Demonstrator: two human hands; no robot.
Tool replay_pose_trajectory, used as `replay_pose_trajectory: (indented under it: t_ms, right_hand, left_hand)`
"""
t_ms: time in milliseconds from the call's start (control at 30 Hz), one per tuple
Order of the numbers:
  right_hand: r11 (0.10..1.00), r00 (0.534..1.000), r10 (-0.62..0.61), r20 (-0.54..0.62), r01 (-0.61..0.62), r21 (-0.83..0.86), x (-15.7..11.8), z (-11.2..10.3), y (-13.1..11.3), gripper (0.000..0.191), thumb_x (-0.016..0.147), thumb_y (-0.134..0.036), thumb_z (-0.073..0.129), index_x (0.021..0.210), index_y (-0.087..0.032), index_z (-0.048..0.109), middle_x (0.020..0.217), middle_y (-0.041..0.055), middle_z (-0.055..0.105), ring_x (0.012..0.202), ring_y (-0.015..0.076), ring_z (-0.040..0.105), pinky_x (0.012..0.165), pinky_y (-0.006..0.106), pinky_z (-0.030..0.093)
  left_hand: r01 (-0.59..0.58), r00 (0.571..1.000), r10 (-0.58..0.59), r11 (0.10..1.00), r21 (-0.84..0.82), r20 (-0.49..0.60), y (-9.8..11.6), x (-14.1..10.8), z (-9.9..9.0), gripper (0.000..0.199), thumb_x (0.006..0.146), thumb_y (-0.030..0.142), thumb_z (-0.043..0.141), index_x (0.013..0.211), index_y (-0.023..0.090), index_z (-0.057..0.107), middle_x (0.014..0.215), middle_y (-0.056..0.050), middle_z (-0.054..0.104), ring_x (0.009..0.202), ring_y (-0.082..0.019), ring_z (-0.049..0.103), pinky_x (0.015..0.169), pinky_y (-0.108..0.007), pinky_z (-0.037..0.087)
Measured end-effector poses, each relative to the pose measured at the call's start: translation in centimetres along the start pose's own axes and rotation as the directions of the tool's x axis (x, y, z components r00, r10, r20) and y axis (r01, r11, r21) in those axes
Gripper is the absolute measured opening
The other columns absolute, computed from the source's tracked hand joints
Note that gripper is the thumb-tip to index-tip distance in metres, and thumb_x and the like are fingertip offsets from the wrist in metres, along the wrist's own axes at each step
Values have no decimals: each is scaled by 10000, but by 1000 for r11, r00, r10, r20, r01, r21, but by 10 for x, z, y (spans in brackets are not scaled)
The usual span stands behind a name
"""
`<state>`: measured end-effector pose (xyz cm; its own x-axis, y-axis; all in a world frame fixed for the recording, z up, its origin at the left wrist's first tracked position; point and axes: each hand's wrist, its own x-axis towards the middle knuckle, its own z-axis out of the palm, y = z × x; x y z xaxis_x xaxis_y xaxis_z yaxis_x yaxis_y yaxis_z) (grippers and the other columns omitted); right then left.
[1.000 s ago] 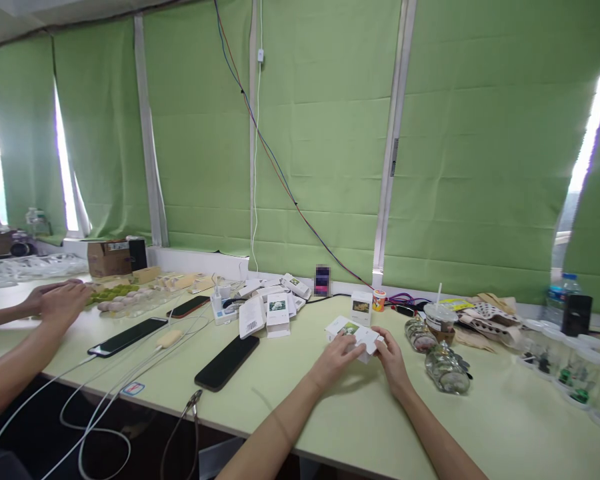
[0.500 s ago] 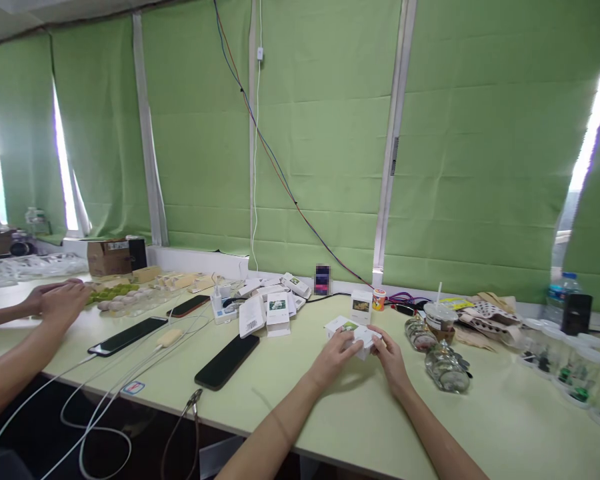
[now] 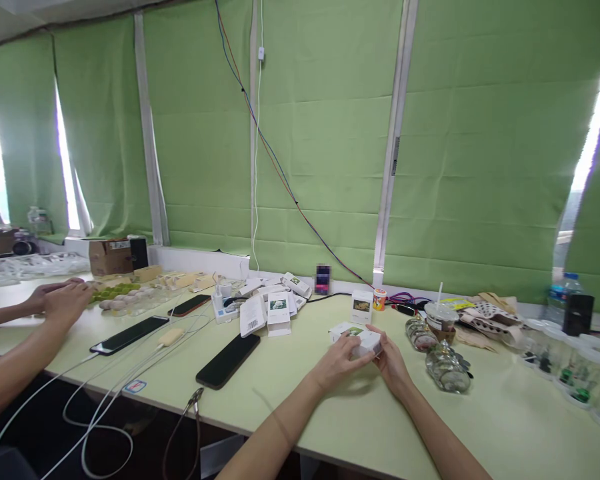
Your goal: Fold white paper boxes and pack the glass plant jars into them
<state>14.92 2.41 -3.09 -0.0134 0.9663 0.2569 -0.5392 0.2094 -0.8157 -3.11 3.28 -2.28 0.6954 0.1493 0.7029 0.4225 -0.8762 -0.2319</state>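
Note:
Between my two hands is a small white cardboard box [image 3: 367, 342] with a green picture on its face, tilted just above or on the table. My left hand [image 3: 339, 360] grips its near left side, fingers over the top and thumb along the front. My right hand [image 3: 389, 357] closes on the box's right end. Behind it stands another white box [image 3: 361, 307] with a darker picture, upright. Further left, a white box with a flower picture [image 3: 279, 313] stands by a pile of white boxes [image 3: 296, 285].
A black phone [image 3: 229, 361] lies left of my arms. On the right are glass jars [image 3: 447, 367], a drink cup [image 3: 440, 315] and clear plastic containers [image 3: 583, 367]. Another person's hands [image 3: 63, 297] rest at the far left beside egg-like items [image 3: 125, 297]. White cables [image 3: 105, 400] cross the table edge.
The box in my hands has turned and lies flatter, its right end now closed-looking. My left thumb has shifted along its front. The other person's hands look unchanged.

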Motion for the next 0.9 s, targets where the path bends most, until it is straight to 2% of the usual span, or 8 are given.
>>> replay_pose_trajectory:
  t_ms: [300,433,567,600,667,767,833,900]
  right_hand:
    - [997,999,36,-23,-38,-74,1,-2,2,419,635,-464,761,950,-191,725,817,48,725,649,160,628,579,263,500]
    - [997,998,-11,-54,7,-80,4,-4,4,409,652,-436,748,979,-193,709,895,52,718,718,176,632,610,271,509]
    - [990,989,-124,-87,117,-77,5,-4,7,581,658,-390,747,1203,-288,572,1135,28,652,943,206,625,781,318,515]
    - [987,985,-143,-92,136,-81,6,-4,8,622,652,-381,751,1233,-305,540,1181,24,628,1002,215,610,827,336,506]
    - [985,987,-146,-60,140,-102,5,-3,10,634,646,-371,753,1235,-297,529,1240,35,593,1093,236,572,902,371,478]
    - [985,994,-100,48,106,-136,4,-1,11,570,651,-379,749,1177,-258,567,1258,64,586,1136,257,551,947,401,451]
    - [979,992,-89,87,103,-174,3,1,10,558,647,-403,750,1154,-247,577,1221,78,613,1119,266,563,935,412,456]
    - [964,990,-97,107,120,-238,2,1,8,561,639,-424,755,1138,-229,590,1183,92,639,1101,275,574,925,420,458]
  left_hand:
    - [-30,998,35,996,86,-48,-4,-3,2,454,875,72,463,1288,258,430,1057,-103,558,1038,-213,548,997,-502,396]
    - [-20,1000,21,999,44,-23,-2,0,2,480,856,45,479,1286,255,435,1140,-115,534,1134,-225,510,1018,-469,391]
    - [189,976,-201,972,-137,-83,1,1,-1,493,830,144,558,1290,253,417,1312,-134,407,1275,-272,375,1050,-512,339]
    - [286,944,-315,931,-225,-103,1,1,-1,494,830,191,570,1292,249,408,1326,-135,389,1277,-275,371,1048,-513,341]
    - [479,820,-565,763,-434,-88,-1,1,-1,502,833,285,578,1295,242,386,1300,-133,410,1224,-264,433,1005,-481,398]
    - [628,611,-776,355,-692,157,-5,-1,6,531,789,409,615,1241,212,416,1090,-98,544,934,-223,610,815,-406,520]
    - [640,563,-757,144,-755,332,-8,-2,11,543,751,473,626,1178,181,461,949,-66,579,722,-185,635,668,-362,546]
    - [622,559,-734,63,-780,386,-10,-3,15,548,740,510,611,1147,165,484,915,-61,585,635,-165,627,588,-333,541]
